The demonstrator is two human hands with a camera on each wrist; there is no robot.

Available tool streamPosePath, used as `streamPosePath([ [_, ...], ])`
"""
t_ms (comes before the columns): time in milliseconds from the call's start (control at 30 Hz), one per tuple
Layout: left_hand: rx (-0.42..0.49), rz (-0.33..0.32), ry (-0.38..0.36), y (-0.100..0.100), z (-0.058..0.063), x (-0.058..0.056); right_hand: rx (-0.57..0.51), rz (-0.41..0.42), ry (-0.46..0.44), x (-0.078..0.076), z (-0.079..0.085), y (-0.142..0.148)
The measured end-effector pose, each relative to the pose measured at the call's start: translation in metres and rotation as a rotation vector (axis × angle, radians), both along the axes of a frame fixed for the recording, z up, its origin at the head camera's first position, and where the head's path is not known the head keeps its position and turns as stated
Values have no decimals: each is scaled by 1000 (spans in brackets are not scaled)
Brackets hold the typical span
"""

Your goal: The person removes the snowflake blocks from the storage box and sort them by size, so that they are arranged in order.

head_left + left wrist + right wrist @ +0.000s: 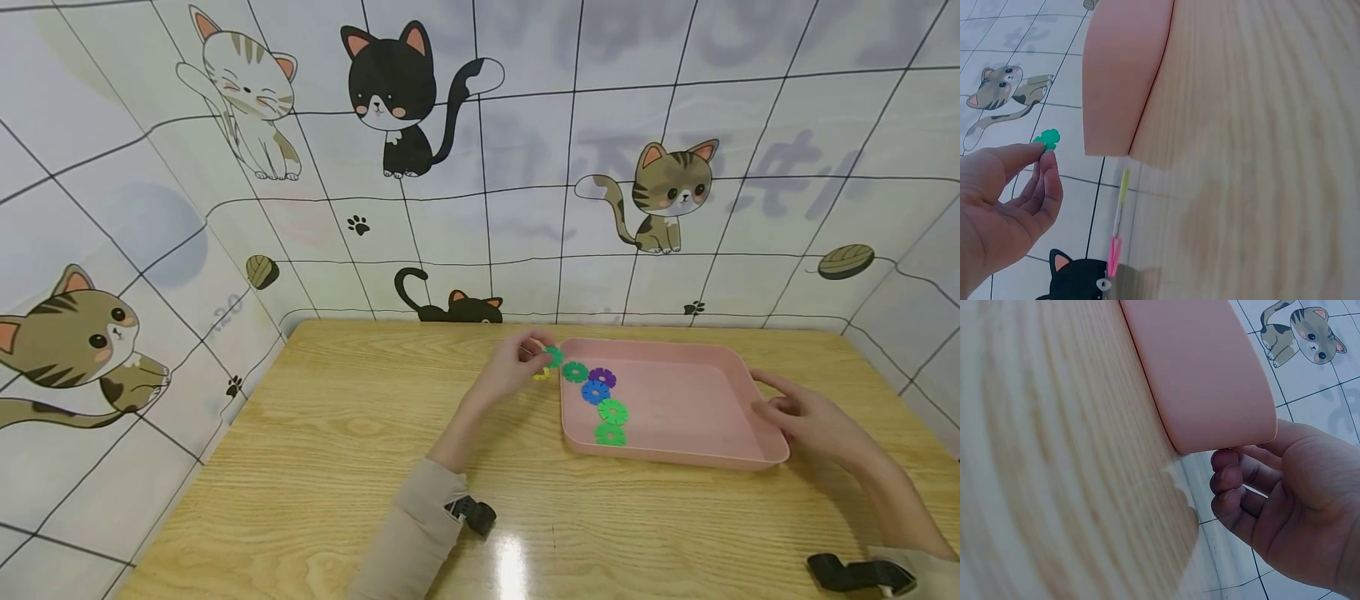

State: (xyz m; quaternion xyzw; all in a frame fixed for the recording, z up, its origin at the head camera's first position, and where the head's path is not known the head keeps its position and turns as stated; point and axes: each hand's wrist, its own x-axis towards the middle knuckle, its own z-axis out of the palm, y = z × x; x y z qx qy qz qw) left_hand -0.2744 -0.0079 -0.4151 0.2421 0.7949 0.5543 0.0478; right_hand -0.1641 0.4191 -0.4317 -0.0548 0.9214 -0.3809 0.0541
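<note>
In the head view, my left hand (517,363) is at the tray's left end, pinching a green snowflake disc (553,357) between thumb and fingertips. The same green disc (1049,138) shows at my fingertips in the left wrist view. A pink tray (678,408) lies on the table, and my right hand (806,417) grips its right end, thumb at the rim and other fingers curled outside. Inside, along the left side, lie several discs: a dark green disc (575,372), a purple disc (603,377), a blue disc (596,392) and two light green discs (612,411).
A yellow piece (542,374) lies on the table, partly hidden by my left hand. In the left wrist view, something pink (1114,256) lines up with it. The wooden table (360,467) meets a cat-patterned wall covering (525,233) at the back.
</note>
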Motion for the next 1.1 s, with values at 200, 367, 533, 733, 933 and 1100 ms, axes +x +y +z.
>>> streamPosePath([
  [200, 15, 27, -42, -21, -3, -7, 0, 5, 10, 0, 1, 0],
  [367, 7, 85, -43, -39, -5, -11, 21, -2, -1, 0, 1, -1],
  [533, -26, 150, -83, -55, -8, -15, 38, -3, 3, -1, 1, -2],
  [733, -97, 231, -142, -73, -10, -18, 28, 0, 5, -1, 1, -2],
  [933, -186, 280, -152, -82, -10, -18, 7, 6, 16, -1, 0, 0],
  [1100, -237, 299, -153, -86, -13, -21, 15, 6, 16, 0, 0, 0],
])
